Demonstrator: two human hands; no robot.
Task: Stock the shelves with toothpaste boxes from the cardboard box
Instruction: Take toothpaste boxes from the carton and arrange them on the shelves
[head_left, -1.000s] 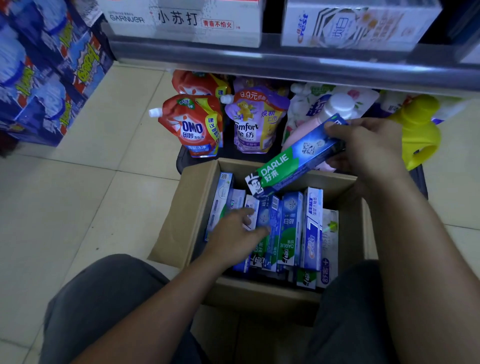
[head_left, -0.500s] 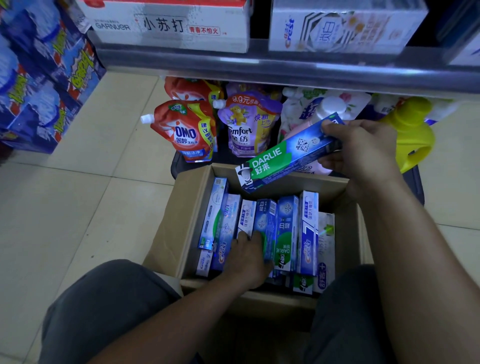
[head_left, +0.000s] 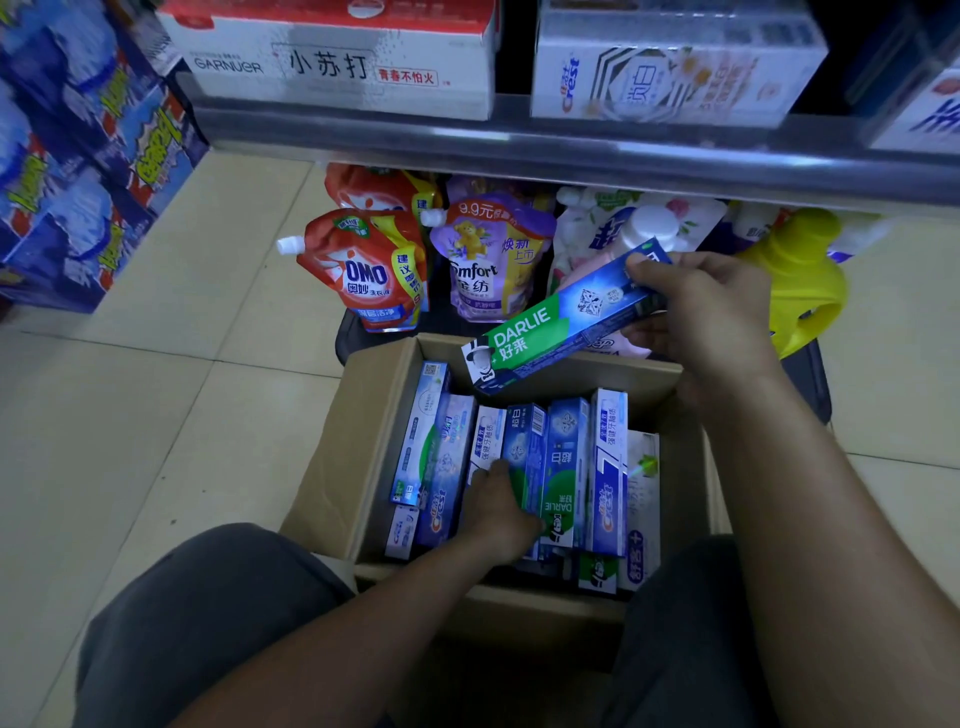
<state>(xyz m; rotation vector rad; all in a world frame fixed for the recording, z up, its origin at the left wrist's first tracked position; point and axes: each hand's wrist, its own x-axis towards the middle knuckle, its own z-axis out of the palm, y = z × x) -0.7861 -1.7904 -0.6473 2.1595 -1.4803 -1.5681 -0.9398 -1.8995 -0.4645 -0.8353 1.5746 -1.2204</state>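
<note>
An open cardboard box (head_left: 332, 462) sits on the floor between my knees, with several blue, green and white toothpaste boxes (head_left: 566, 467) standing in it. My right hand (head_left: 701, 317) grips one end of a green and blue Darlie toothpaste box (head_left: 550, 332), holding it slanted above the far edge of the cardboard box. My left hand (head_left: 493, 509) reaches down among the packed boxes, its fingers curled around one of them. The grey shelf edge (head_left: 519, 150) runs across the top of the view.
White Garnier (head_left: 332, 57) and Crest (head_left: 675, 73) cartons stand on the shelf. Below it are an OMO refill pouch (head_left: 363, 270), a purple Comfort pouch (head_left: 488, 260) and a yellow bottle (head_left: 800, 280). Blue stacked packs (head_left: 78, 145) fill the left.
My left hand has sunk from the tops of the boxes deeper between them and closed on one. The right hand keeps the Darlie box nearly still above the carton.
</note>
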